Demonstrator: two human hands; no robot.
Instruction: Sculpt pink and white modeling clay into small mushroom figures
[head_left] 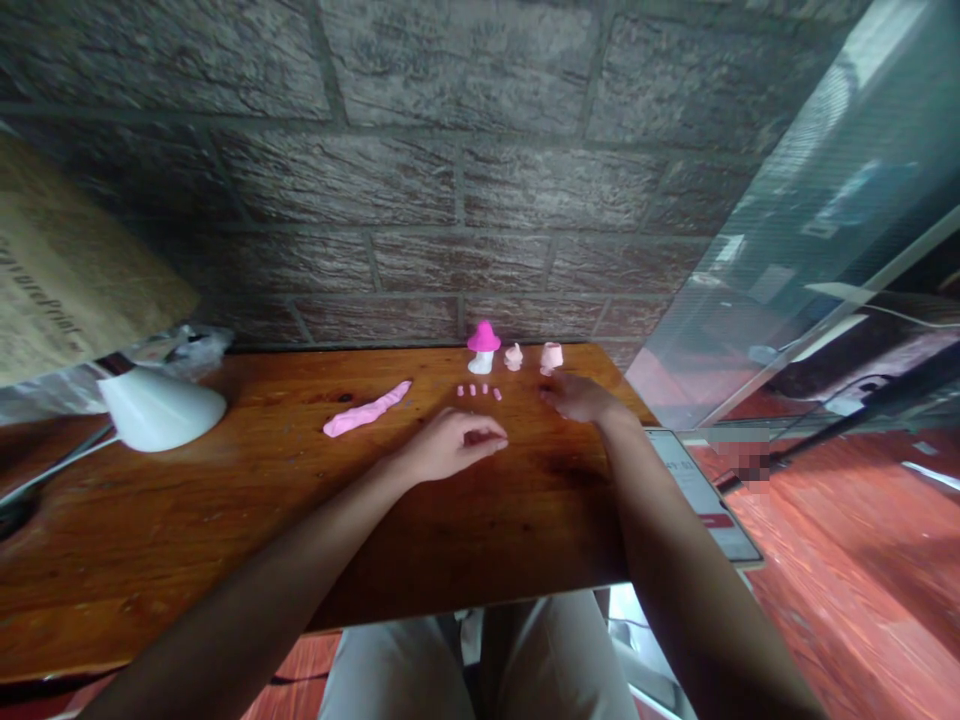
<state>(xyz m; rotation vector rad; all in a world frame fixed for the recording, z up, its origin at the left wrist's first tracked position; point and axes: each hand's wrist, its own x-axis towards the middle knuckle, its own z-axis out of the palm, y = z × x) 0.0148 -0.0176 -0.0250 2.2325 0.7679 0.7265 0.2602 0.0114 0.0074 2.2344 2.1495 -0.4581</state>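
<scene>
My left hand (455, 445) is over the middle of the wooden table, thumb and index finger curved into a loop with their tips together; anything between them is too small to make out. My right hand (576, 396) reaches to the right, fingers parted, its index fingertip by the base of a pale pink cup-shaped clay piece (553, 354). Left of that piece stands a small pale pink swirl-topped clay piece (514, 356). Beside it is a white clay stem (481, 363) under a bright pink cap (484, 338). Several tiny pink clay bits (473, 391) lie in a row before them.
A long pink clay strip (367, 411) lies on the table (247, 510) left of my hands. A lamp with a white base (159, 405) and a paper shade (67, 260) stands at far left. By my right forearm is a tablet (709, 497). A brick wall (405, 190) rises behind.
</scene>
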